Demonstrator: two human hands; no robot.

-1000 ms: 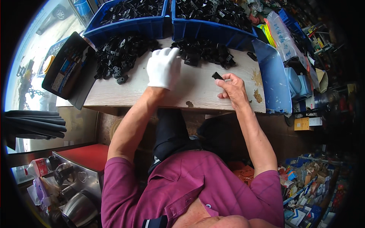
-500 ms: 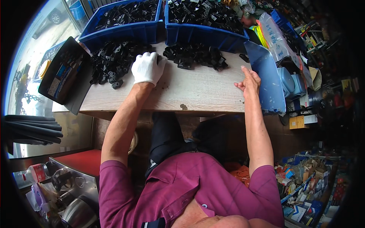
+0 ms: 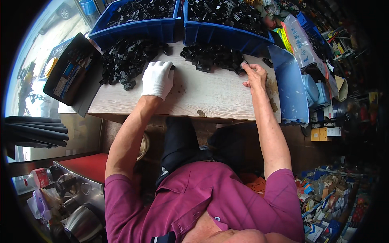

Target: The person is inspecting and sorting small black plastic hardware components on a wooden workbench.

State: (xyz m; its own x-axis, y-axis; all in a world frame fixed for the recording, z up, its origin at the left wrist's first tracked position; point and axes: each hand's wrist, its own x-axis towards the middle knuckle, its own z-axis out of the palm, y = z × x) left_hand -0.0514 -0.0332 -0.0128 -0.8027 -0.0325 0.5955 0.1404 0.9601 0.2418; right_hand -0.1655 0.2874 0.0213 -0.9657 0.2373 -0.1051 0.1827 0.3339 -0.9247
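My left hand [image 3: 157,79], in a white knit glove, is closed, and a small black plastic part [image 3: 173,68] sticks out beside its fingertips. It rests on the table just right of the left heap of black plastic parts [image 3: 123,62]. My bare right hand [image 3: 256,76] reaches to the right end of another heap of black parts [image 3: 208,56]. Its index fingertip touches that heap, while the thumb stays apart, lower down. Whether the right fingertips have hold of a part is hard to see.
Two blue bins [image 3: 137,30] [image 3: 227,35] full of black parts stand behind the heaps. A dark folded panel [image 3: 73,73] is at the table's left end and a bluish plastic sheet [image 3: 288,87] at its right. One loose black part [image 3: 267,62] lies beside that sheet.
My right hand has moved left and forward from beside the plastic sheet to the right heap. My left hand stays by the left heap, its black part now showing past the fingers.
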